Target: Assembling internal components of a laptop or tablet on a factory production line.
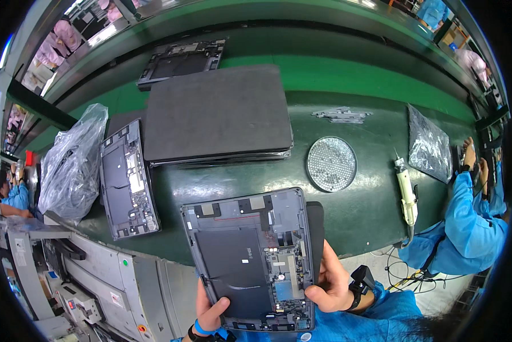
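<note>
An opened tablet-like device (233,256), its black battery and circuit board exposed, is tilted up over the bench's near edge. My left hand (211,310) grips its lower left corner, thumb on the inner face. On the lower right side, my right hand (331,285) holds it with the thumb near the board and the fingers behind. A dark flat panel (317,219) shows behind the device's right edge; whether my right hand holds it too is unclear. A second opened device (128,182) lies to the left, beside a stack topped with a black sheet (216,114).
Behind the stack is another opened device (182,60). A round tray of small parts (332,164), grey strips (344,115), an electric screwdriver (407,196) and a plastic bag (429,145) lie rightward. Clear plastic (76,162) lies left. A co-worker's blue sleeve (467,199) is at right.
</note>
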Demonstrator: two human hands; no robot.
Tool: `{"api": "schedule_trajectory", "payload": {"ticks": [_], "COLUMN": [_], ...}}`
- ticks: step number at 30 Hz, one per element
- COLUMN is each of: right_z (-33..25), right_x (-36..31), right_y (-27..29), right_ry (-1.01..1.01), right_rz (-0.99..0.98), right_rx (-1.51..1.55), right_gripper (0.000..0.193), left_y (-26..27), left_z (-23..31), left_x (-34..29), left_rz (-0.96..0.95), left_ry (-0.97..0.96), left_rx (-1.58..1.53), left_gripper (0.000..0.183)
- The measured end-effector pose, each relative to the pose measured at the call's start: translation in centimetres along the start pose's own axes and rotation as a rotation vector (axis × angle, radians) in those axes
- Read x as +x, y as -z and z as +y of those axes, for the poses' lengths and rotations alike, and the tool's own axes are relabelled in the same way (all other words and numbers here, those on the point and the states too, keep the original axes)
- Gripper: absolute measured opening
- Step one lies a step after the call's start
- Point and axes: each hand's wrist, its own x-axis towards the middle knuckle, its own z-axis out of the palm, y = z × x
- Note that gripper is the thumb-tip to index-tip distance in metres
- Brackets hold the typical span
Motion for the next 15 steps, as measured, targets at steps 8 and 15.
{"api": "schedule_trajectory", "payload": {"ticks": [8, 15], "right_z": [-0.1, -0.3], "right_x": [-0.4, -0.2], "right_y": [-0.8, -1.2], "right_ry": [0.023, 0.01], "right_rz": [0.025, 0.037], "right_rx": [0.04, 0.114], "right_gripper": [0.089, 0.087], "left_y": [0.9, 1.8], "left_z": [-0.5, -1.2], "left_x": [-0.4, -1.8], "left_rz": [-0.04, -0.01], "left_ry": [-0.026, -0.007], "left_rx": [-0.047, -0.039], "left_gripper": [0.081, 0.083]}}
